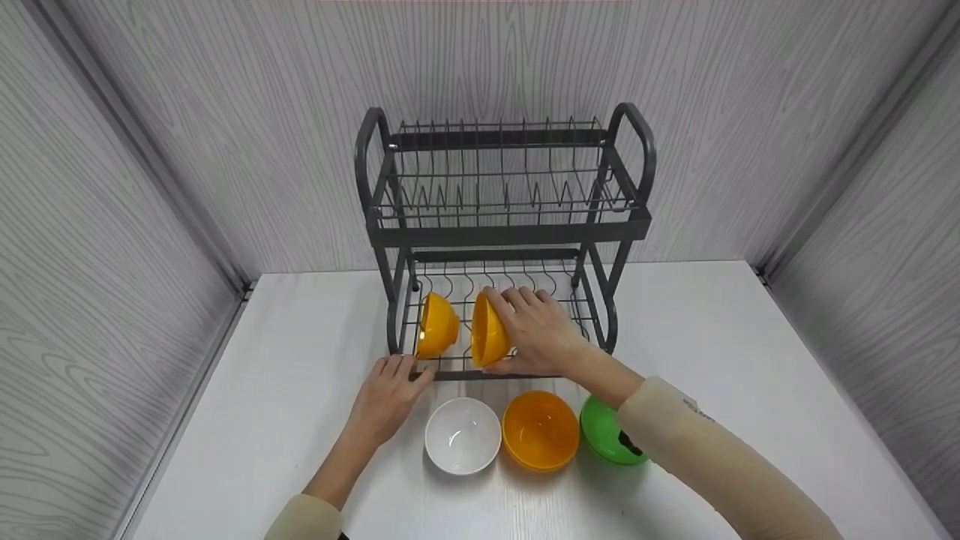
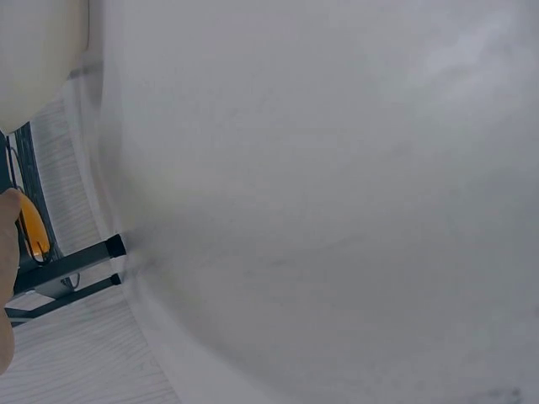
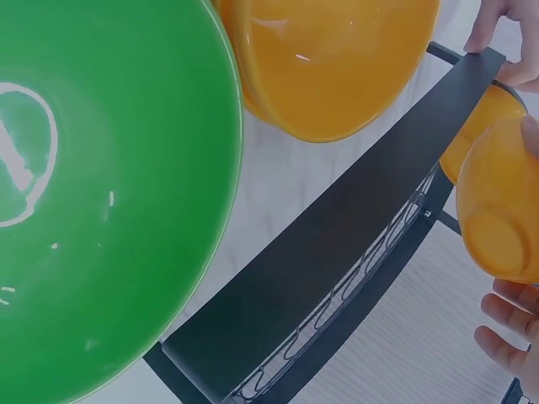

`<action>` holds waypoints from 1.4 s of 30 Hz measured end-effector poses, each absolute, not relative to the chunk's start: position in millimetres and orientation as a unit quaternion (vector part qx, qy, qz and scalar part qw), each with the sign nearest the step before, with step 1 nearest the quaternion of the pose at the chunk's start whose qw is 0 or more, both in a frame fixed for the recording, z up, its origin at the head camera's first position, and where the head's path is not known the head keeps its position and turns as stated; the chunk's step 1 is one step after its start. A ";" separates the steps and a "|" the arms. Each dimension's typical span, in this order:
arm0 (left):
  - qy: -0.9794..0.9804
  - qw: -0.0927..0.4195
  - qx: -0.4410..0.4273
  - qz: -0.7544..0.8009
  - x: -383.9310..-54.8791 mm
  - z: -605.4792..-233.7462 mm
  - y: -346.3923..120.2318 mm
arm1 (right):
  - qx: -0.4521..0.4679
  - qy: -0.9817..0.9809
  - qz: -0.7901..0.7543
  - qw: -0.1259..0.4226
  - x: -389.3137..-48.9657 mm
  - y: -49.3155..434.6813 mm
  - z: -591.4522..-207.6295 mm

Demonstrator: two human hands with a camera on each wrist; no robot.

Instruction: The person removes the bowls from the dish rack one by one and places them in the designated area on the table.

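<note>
My right hand (image 1: 541, 330) grips a yellow bowl (image 1: 486, 334) by its rim, with the bowl turned on its side above the lower tier of a black dish rack (image 1: 510, 235). To its left a second yellow bowl (image 1: 439, 327) stands on edge in that tier, its opening facing left. At the front left corner of the rack, my left hand (image 1: 386, 397) holds the front rail; the right wrist view shows its fingers on both sides of the rail. Only a strip of the left hand (image 2: 7, 286) appears in the left wrist view.
In front of the rack sit a white bowl (image 1: 463, 436), an orange bowl (image 1: 540, 431) and a green bowl (image 1: 606, 431), all facing up. My right sleeve (image 1: 697, 442) partly covers the green one. The white table (image 1: 262, 420) meets wood-patterned walls (image 1: 300, 150).
</note>
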State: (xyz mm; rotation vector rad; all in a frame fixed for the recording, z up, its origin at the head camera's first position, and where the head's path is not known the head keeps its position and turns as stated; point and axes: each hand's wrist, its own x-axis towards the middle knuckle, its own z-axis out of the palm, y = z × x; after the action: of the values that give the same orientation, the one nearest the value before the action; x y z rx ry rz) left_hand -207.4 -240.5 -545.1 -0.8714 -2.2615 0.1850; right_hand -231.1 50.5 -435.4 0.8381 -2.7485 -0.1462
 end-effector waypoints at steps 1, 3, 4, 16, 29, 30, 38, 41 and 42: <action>-0.872 0.348 -0.336 0.073 -207.5 -545.0 -240.6 | 0.288 -0.947 -0.047 0.130 -229.6 51.2 -434.7; -0.872 0.348 -0.335 0.077 -207.6 -544.4 -240.6 | 0.291 -0.947 -0.040 0.131 -226.4 52.6 -433.6; -0.872 0.348 -0.335 0.079 -207.7 -544.2 -240.7 | 0.295 -0.946 -0.034 0.133 -224.9 53.4 -433.1; -0.868 0.359 -0.335 0.069 -207.5 -545.9 -240.7 | 0.312 -0.935 0.004 0.168 -209.5 66.0 -434.7; -0.867 0.360 -0.338 0.066 -208.3 -548.2 -241.2 | 0.299 -0.938 0.034 0.173 -196.0 79.0 -440.5; -0.867 0.360 -0.338 0.066 -208.3 -548.2 -241.2 | 0.298 -0.938 0.037 0.172 -194.7 79.6 -441.2; -0.871 0.354 -0.334 0.065 -207.3 -547.3 -239.8 | 0.292 -0.939 0.063 0.170 -188.9 84.9 -445.1; -0.874 0.351 -0.329 0.070 -206.6 -546.5 -239.4 | 0.286 -0.940 0.069 0.174 -187.5 87.6 -446.9; -0.875 0.351 -0.327 0.072 -206.4 -546.2 -239.1 | 0.284 -0.940 0.072 0.176 -186.9 88.5 -447.6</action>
State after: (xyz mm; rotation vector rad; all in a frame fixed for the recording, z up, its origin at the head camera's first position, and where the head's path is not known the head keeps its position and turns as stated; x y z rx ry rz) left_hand -206.4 -239.1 -546.2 -0.8468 -2.2649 0.1862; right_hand -186.9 88.5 -447.6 0.8031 -2.6623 0.2031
